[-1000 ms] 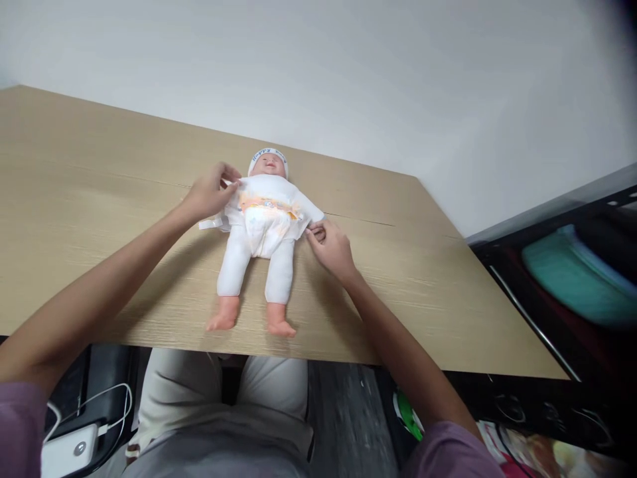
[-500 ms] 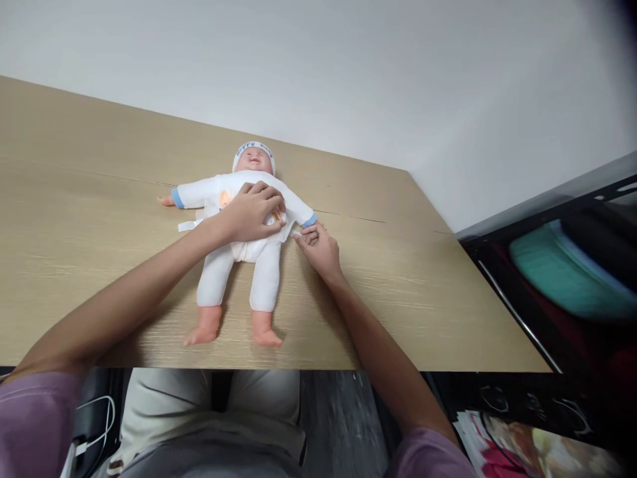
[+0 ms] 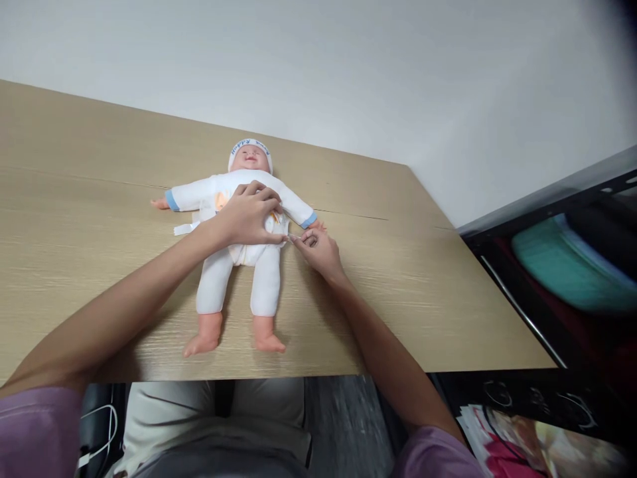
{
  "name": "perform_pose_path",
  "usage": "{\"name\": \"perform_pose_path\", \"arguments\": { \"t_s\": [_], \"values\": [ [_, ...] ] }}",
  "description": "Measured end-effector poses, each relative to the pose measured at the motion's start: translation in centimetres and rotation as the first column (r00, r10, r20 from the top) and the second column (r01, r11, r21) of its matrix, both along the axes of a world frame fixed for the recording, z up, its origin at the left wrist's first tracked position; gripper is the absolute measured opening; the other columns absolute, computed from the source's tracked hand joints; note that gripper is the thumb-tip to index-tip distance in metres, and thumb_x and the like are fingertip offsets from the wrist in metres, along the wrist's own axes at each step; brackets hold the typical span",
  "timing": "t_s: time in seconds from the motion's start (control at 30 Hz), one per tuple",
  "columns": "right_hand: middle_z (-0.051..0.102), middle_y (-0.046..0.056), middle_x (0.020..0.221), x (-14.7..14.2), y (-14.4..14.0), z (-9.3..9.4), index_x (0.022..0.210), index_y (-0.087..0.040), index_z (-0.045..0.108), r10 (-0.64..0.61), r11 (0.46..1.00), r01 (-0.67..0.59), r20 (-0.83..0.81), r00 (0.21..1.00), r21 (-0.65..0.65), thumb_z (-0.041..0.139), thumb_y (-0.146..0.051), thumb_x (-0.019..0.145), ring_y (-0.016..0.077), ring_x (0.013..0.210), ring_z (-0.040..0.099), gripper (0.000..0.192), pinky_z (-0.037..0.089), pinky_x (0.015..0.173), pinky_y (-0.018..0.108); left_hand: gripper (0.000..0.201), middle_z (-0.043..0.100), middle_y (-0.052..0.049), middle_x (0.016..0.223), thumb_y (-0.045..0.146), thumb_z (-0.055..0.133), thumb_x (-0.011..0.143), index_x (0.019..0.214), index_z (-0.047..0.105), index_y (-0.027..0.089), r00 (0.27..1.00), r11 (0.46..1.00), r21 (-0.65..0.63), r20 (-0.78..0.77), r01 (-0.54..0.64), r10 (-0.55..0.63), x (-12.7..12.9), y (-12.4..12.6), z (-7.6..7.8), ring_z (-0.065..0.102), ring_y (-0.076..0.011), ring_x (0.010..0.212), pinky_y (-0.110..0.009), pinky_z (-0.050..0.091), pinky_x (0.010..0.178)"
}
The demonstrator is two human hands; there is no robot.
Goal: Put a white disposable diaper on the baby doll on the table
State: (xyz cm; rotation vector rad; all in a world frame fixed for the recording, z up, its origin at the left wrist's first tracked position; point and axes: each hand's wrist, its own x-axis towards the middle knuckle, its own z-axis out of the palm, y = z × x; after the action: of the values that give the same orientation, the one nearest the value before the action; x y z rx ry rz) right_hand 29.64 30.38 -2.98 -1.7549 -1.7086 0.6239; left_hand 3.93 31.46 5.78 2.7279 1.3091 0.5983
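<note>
A baby doll (image 3: 233,265) in white clothes and a white cap lies on its back on the wooden table (image 3: 74,199), head toward the wall. A white diaper (image 3: 246,251) with an orange print wraps its middle. My left hand (image 3: 247,216) lies across the doll's belly, pressing on the diaper front. My right hand (image 3: 316,249) is at the doll's right hip, fingertips pinching the diaper's side tab. A loose white tab (image 3: 182,229) sticks out on the doll's other side.
The table runs along a white wall (image 3: 348,66). A dark shelf unit (image 3: 562,265) holding a teal object (image 3: 572,272) stands at the right. White cables (image 3: 102,425) hang below the table's front edge at the left, beside my lap.
My left hand moved from the doll's left shoulder onto its belly over the diaper. My right hand shifted slightly inward at the hip. The doll's left arm now lies outstretched and uncovered.
</note>
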Motion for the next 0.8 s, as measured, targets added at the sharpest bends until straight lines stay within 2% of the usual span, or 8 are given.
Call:
{"name": "perform_pose_path", "arguments": {
  "t_s": [0.1,0.2,0.3,0.43,0.53,0.63,0.73,0.8],
  "values": [
    [0.066,-0.001,0.070,0.3,0.0,-0.1,0.075,-0.027,0.066,0.074,0.997,-0.074,-0.019,0.997,0.001,0.074,-0.064,0.089,0.0212,0.071,0.063,0.040,0.046,0.073,0.035,0.058,0.074,-0.012,0.152,0.066,0.083,0.088,0.128,0.082,0.024,1.000,1.000,-0.004,0.006,-0.008,0.008,0.0,-0.1,0.0,0.055,-0.0459,0.145,-0.064,0.041,0.123],
    [0.060,-0.002,0.068,0.8,0.2,0.2,0.072,-0.026,0.062,0.152,0.988,-0.151,-0.176,0.973,0.017,0.071,-0.072,0.084,0.0188,0.069,0.056,0.048,0.044,0.070,0.033,0.060,0.075,-0.012,0.152,0.066,0.084,0.087,0.129,0.082,0.023,1.000,1.000,-0.007,0.012,-0.011,0.011,-0.1,-0.1,-0.1,0.056,-0.0456,0.144,-0.063,0.042,0.123],
    [0.056,-0.003,0.070,1.1,0.5,1.4,0.076,-0.027,0.057,0.214,0.975,-0.220,-0.373,0.903,0.027,0.071,-0.079,0.082,0.0175,0.068,0.051,0.054,0.042,0.066,0.032,0.061,0.075,-0.012,0.151,0.066,0.085,0.085,0.129,0.082,0.023,1.000,1.000,-0.011,0.020,-0.009,0.009,-0.1,0.0,-0.2,0.056,-0.0455,0.144,-0.063,0.042,0.124],
    [0.044,-0.006,0.067,-0.3,1.6,3.8,0.078,-0.028,0.052,0.239,0.967,-0.251,-0.457,0.857,0.035,0.074,-0.078,0.085,0.0156,0.063,0.042,0.055,0.039,0.062,0.031,0.061,0.074,-0.013,0.151,0.063,0.085,0.083,0.129,0.081,0.024,1.000,1.000,-0.022,0.024,-0.001,0.001,0.0,0.2,-0.3,0.054,-0.0467,0.145,-0.064,0.042,0.123],
    [0.044,-0.005,0.069,-3.0,2.9,5.1,0.078,-0.028,0.052,0.333,0.940,-0.330,-0.456,0.825,0.089,0.073,-0.075,0.089,0.0160,0.066,0.046,0.052,0.044,0.066,0.031,0.063,0.074,-0.014,0.150,0.060,0.084,0.083,0.134,0.077,0.024,1.000,1.000,-0.028,0.027,0.002,-0.002,0.0,0.2,-0.2,0.053,-0.0479,0.144,-0.065,0.042,0.121],
    [0.049,-0.004,0.071,-5.9,4.1,5.5,0.077,-0.027,0.053,0.406,0.909,-0.403,-0.451,0.795,0.108,0.072,-0.071,0.090,0.0158,0.069,0.050,0.050,0.047,0.069,0.031,0.080,0.072,-0.017,0.153,0.055,0.085,0.081,0.151,0.065,0.021,0.999,0.998,-0.067,0.050,-0.016,0.019,-0.1,0.1,0.0,0.052,-0.0483,0.146,-0.064,0.042,0.121],
    [0.055,-0.002,0.076,-7.5,4.4,5.1,0.080,-0.027,0.055,0.380,0.920,-0.381,-0.447,0.810,0.091,0.070,-0.070,0.092,0.0169,0.075,0.057,0.048,0.051,0.071,0.031,0.100,0.071,-0.020,0.156,0.050,0.086,0.079,0.165,0.050,0.015,0.995,0.993,-0.116,0.093,-0.024,0.035,-0.1,-0.1,0.2,0.048,-0.0475,0.151,-0.062,0.039,0.124],
    [0.061,0.000,0.081,-7.8,3.7,4.7,0.089,-0.026,0.059,0.358,0.930,-0.354,-0.455,0.816,0.096,0.069,-0.072,0.095,0.0189,0.080,0.063,0.047,0.056,0.075,0.032,0.103,0.072,-0.020,0.155,0.050,0.085,0.080,0.168,0.045,0.015,0.993,0.991,-0.130,0.119,-0.013,0.028,-0.1,-0.1,0.2,0.048,-0.0471,0.152,-0.062,0.038,0.125]
  ]
}}
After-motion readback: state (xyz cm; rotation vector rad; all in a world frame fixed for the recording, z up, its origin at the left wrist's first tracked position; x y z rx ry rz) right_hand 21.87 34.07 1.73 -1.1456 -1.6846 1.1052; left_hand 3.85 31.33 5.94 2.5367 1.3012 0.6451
